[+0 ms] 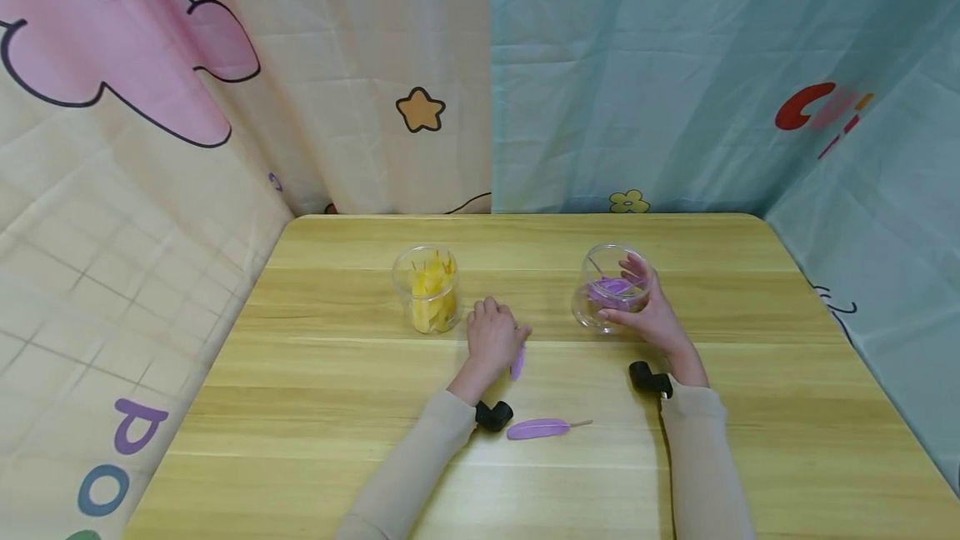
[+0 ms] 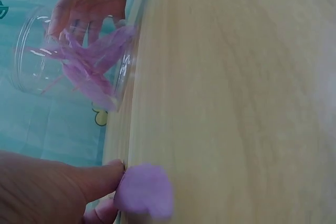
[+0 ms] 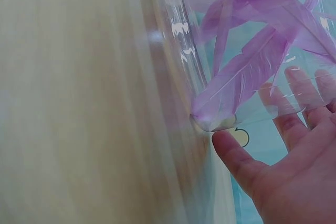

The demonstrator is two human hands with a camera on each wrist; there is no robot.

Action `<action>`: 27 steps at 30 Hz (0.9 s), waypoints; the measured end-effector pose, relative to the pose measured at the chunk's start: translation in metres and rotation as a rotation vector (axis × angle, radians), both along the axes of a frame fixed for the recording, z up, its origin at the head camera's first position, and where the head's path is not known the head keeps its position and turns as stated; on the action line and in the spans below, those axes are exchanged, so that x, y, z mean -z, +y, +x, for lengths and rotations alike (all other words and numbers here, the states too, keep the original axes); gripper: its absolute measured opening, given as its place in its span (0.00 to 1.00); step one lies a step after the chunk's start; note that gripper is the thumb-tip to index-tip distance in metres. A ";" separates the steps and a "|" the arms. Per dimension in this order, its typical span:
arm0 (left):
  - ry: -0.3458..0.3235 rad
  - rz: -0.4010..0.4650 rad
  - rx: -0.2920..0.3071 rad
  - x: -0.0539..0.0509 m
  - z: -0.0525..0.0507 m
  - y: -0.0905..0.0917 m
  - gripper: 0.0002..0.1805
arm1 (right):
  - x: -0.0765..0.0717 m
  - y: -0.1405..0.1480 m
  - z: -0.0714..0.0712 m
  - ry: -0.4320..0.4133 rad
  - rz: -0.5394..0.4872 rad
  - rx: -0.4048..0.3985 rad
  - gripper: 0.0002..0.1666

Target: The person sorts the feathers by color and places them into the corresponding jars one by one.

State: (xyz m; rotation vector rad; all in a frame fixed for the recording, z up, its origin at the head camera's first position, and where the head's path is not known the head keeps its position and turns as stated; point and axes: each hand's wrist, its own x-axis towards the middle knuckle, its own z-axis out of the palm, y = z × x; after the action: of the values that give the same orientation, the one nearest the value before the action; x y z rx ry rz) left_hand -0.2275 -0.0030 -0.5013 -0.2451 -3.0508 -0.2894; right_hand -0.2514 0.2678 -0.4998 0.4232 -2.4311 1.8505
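Note:
With thumb and finger my left hand (image 1: 492,338) pinches a purple feather (image 2: 148,190), whose vane hangs toward the tabletop. My right hand (image 1: 657,313) holds a clear jar (image 1: 587,317) from its right side, thumb in front and fingers behind. Several purple feathers (image 3: 247,72) lie crossed inside that jar. Another purple feather (image 1: 538,429) lies on the table below the left hand, its quill pointing right. Up and left of the left hand stands a second clear jar (image 1: 401,277) with yellow feathers (image 1: 432,294) in it.
Both jars stand toward the far half of the wooden table (image 1: 315,407). Printed curtains (image 1: 562,90) enclose the table at the back and sides. A black camera mount (image 1: 495,417) sits at the left wrist, and another black mount (image 1: 647,378) at the right.

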 end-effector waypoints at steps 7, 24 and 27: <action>0.023 0.002 0.022 -0.001 0.002 0.002 0.22 | -0.001 0.000 0.000 0.006 0.017 0.006 0.59; 0.058 0.186 0.132 -0.005 0.004 0.003 0.17 | -0.001 0.000 0.001 -0.001 0.019 0.004 0.58; 0.056 0.282 0.158 -0.009 0.001 0.005 0.16 | -0.001 0.000 0.001 -0.003 0.023 0.004 0.59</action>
State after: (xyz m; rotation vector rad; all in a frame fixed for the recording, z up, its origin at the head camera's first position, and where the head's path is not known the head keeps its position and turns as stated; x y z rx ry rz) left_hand -0.2269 0.0020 -0.4923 -0.4657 -2.8920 -0.7021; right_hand -0.2502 0.2677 -0.4987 0.4165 -2.4551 1.8252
